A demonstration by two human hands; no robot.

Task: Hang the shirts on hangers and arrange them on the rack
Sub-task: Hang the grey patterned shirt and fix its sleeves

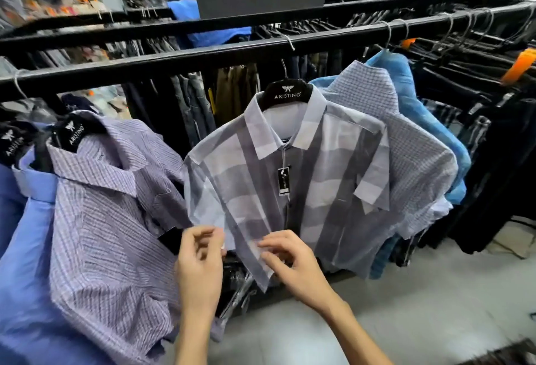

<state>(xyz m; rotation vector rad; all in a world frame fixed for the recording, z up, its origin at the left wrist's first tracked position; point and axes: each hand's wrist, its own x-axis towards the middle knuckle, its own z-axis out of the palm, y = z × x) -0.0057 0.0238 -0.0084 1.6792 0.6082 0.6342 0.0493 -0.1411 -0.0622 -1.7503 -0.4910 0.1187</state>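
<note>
I have the grey-and-white striped shirt [290,179] already up on its black hanger [285,93], hooked over the near rail [179,55], between the lilac checked shirt [110,205] on the left and the blue checked shirt [406,144] on the right. My left hand [200,260] pinches the placket's lower left edge; my right hand [290,260] curls on the hem just beside it. I'd tug both edges down evenly so the front hangs flat, without dragging the hanger off-centre.

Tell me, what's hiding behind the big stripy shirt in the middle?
Behind the stripy shirt hangs a small-checked shirt, then a bright blue shirt. Only their right edges show; the rest is covered. A black hanger peeks out at the collar.
</note>
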